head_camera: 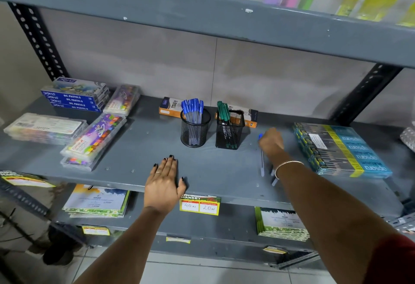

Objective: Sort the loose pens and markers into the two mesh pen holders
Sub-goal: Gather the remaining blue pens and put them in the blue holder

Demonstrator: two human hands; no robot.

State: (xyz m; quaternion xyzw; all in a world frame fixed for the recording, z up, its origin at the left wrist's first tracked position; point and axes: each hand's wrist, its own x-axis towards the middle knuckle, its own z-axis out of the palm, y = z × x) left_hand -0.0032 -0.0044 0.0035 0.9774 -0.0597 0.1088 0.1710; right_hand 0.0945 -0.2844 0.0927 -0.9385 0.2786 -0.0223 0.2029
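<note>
A round black mesh holder (194, 131) stands mid-shelf, filled with several blue-capped pens (192, 106). Just right of it a square mesh holder (229, 132) holds several green pens (223, 111). My right hand (271, 141) reaches onto the shelf right of the square holder, fingers curled over the capped end of a loose blue pen (262, 160) that lies on the shelf. More clear pen barrels (274, 180) poke out from under my right wrist. My left hand (164, 183) rests flat and open on the shelf's front edge, holding nothing.
Orange pen boxes (168, 106) lie behind the holders. Oil pastel boxes (74, 97) and clear crayon cases (94, 141) fill the left side. A blue packet stack (341, 149) lies at the right. A price tag (199, 205) hangs on the grey shelf edge (238, 196).
</note>
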